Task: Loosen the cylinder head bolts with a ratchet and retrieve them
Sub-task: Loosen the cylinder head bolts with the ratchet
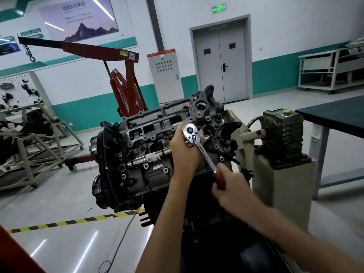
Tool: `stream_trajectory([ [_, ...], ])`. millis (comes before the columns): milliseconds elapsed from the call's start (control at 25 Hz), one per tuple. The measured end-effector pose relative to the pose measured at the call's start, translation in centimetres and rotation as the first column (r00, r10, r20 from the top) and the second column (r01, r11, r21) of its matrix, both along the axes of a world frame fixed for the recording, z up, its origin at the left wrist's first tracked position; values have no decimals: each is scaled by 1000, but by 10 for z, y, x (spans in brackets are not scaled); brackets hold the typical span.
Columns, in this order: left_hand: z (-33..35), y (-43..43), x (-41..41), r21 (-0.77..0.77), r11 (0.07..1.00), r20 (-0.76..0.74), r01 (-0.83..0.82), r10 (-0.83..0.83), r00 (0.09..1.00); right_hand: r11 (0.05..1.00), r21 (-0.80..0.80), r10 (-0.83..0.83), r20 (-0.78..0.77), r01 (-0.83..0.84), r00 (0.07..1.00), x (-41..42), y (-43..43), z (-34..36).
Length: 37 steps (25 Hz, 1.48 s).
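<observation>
— Where is the ratchet?

— Over the right end of the engine, just inside its 3 o'clock edge. Its chrome head points to 11 o'clock, and the shaft slants down to a red grip at 5 o'clock.

— And the person's left hand?

— It sits at 8 o'clock of the chrome head. The fingers curl up and behind the head, cupping it from the left and from beneath, and the round face stays bare toward the camera. Whatever the tool drives is hidden under the head and that hand.

— The right hand?

— It is blurred, at 5 o'clock of the shaft. The fingers are clenched round the red grip. Only the grip's upper part shows above the hand, and the rest is lost inside the fist.

— So both hands grasp the one tool?

— Yes, one at each end, with the bare shaft between them.

— Anything else on the engine?

— A chrome bar lies across it at 9 o'clock of the left wrist, apart from both hands.

— Around it?

— A red hoist stands at 11 o'clock behind the engine. A green gearbox sits at 3 o'clock, with a dark table beyond it. Striped tape crosses the floor at 8 o'clock.
</observation>
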<state>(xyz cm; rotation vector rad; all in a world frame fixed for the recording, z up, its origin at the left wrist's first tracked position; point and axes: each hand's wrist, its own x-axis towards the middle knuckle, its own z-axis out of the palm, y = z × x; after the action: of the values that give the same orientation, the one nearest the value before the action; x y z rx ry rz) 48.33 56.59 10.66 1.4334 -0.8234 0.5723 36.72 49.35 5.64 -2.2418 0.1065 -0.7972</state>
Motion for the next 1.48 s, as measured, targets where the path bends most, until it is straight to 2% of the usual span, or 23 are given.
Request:
stream_trajectory([
  [80, 0, -5, 0, -52, 999, -17, 9, -10, 1000, 953, 294, 65, 50, -77, 997, 9, 42, -16],
  [120, 2, -4, 4, -69, 997, -26, 25, -27, 999, 932, 344, 96, 58, -110, 994, 12, 55, -18],
  [160, 3, -2, 7, -72, 996, -42, 53, -56, 998, 936, 330, 109, 57, -122, 992, 12, 57, -17],
  [240, 9, 3, 12, -8, 997, -61, 70, -71, 996, 984, 149, 93, 16, -94, 996, 6, 26, -7],
  [320, 14, 8, 16, 103, 994, -29, 45, -42, 999, 981, -174, 73, -99, -89, 992, -1, -26, 20],
  [400, 18, 13, 20, 186, 979, 0, 81, -83, 997, 862, -502, -15, -168, -72, 986, 1, -69, 59],
  [440, 18, 16, 23, 213, 971, 1, 105, -108, 994, 784, -620, -72, -150, -37, 986, 5, -79, 73],
  [480, 18, 18, 24, 219, 969, -4, 118, -120, 993, 737, -676, -97, -125, -13, 987, 8, -84, 79],
  [520, 17, 19, 23, 203, 973, -11, 111, -111, 994, 744, -668, -100, -117, -4, 988, 8, -82, 76],
  [600, 11, 17, 17, 132, 990, -11, 51, -50, 999, 865, -502, -66, -86, 14, 994, 3, -62, 48],
  [680, 5, 12, 8, 64, 998, -3, 18, -18, 1000, 981, -190, -37, -40, 29, 998, 0, -21, 12],
  [760, 5, 6, 5, 26, 999, -30, 40, -39, 999, 987, 161, 18, 14, -20, 1000, 8, 28, -11],
  [800, 4, 5, 7, 7, 999, -42, 51, -51, 998, 963, 262, 49, 37, -57, 998, 11, 47, -17],
  [840, 4, 4, 9, -9, 998, -52, 58, -58, 997, 955, 287, 69, 51, -80, 996, 13, 57, -19],
  [920, 7, 5, 12, 5, 999, -69, 44, -43, 997, 983, 166, 71, 28, -75, 997, 8, 37, -10],
  [1000, 12, 6, 14, 70, 997, -54, 35, -31, 998, 990, -88, 107, -76, -113, 991, 0, -14, 13],
  [1040, 14, 7, 15, 105, 994, -33, 39, -36, 999, 966, -215, 118, -140, -146, 983, -2, -41, 31],
  [1120, 18, 9, 17, 162, 986, 0, 51, -51, 999, 862, -491, 23, -213, -127, 977, 1, -80, 67],
  [1200, 18, 13, 20, 192, 977, 2, 88, -90, 996, 761, -647, -60, -150, -52, 987, 9, -91, 79],
  [1280, 15, 15, 20, 200, 977, 3, 76, -78, 997, 828, -560, -38, -121, -36, 992, 9, -79, 61],
  [1360, 11, 14, 15, 179, 983, 25, 27, -32, 999, 958, -285, 8, -69, -28, 998, 3, -45, 22],
  [1400, 10, 12, 12, 157, 987, 22, 25, -28, 999, 992, -126, 4, -36, -8, 999, 3, -22, 4],
  [1480, 9, 7, 7, 110, 993, -1, 37, -38, 999, 990, 139, -12, 9, 10, 1000, 11, 24, -17],
])
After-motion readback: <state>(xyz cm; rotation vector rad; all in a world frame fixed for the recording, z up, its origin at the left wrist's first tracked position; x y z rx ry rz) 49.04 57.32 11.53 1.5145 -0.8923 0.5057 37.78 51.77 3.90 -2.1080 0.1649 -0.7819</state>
